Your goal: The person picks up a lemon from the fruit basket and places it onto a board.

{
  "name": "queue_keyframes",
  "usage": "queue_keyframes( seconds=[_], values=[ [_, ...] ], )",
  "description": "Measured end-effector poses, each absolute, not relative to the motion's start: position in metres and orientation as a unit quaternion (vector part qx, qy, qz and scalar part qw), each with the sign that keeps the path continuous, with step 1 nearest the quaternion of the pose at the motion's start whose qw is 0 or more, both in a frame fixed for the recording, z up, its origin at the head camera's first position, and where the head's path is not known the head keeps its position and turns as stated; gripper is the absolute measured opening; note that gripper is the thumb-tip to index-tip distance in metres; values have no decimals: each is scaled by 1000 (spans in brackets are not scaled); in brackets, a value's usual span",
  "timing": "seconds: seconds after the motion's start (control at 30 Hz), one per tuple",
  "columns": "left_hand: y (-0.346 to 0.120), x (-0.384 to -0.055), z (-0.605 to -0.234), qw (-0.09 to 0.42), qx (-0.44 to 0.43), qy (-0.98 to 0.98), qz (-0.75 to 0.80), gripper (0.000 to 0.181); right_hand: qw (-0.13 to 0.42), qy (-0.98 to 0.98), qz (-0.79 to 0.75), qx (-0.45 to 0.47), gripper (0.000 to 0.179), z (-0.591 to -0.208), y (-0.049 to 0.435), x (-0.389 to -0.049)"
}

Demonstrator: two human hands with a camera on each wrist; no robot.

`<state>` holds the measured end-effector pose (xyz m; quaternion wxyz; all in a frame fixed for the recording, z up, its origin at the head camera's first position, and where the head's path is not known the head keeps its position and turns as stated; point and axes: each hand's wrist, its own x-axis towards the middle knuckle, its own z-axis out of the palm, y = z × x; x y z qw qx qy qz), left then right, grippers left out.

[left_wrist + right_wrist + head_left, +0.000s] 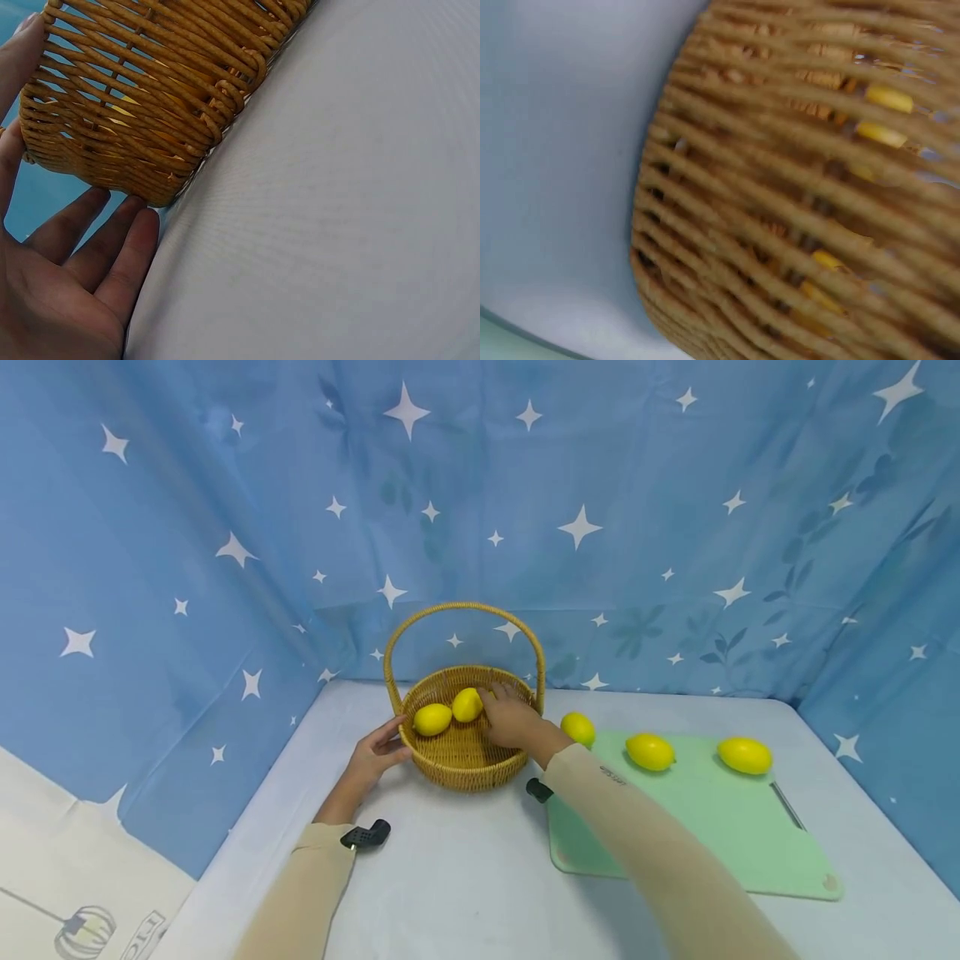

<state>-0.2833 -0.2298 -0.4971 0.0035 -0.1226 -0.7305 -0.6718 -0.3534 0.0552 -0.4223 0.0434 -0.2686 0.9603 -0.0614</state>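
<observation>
A round wicker basket (pixel 461 777) with a tall arched handle stands on the white table. Inside lie a lemon (pixel 432 720) on the left and a second lemon (pixel 467 705) beside it. My left hand (pixel 369 770) rests against the basket's left side, with extended fingers (pixel 124 255) touching the woven wall low down. My right hand (pixel 512 717) reaches into the basket over its right rim, fingertips right at the second lemon. The palm side is hidden, so I cannot tell if it grips a lemon. Bits of yellow show through the basket's weave (pixel 727 187) in the right wrist view.
A pale green cutting board (pixel 712 835) lies right of the basket. Along its far edge are a lemon (pixel 577 728) near my right wrist, another lemon (pixel 651 752) and a third lemon (pixel 745 755). A thin metallic strip (pixel 787 806) shows at the board's right side. Blue starry curtains surround the table.
</observation>
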Motion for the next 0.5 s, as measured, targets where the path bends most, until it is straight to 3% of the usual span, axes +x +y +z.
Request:
queue_keyframes(
  seconds=[0.17,0.5],
  values=[
    [-233,-284,-496,-10,-119,-728,-675,66,43,963,-25,-265,73,-427,51,-362],
    [-231,-284,-500,16,-135,-731,-668,68,63,966,-35,-248,78,-431,48,-373]
  ],
)
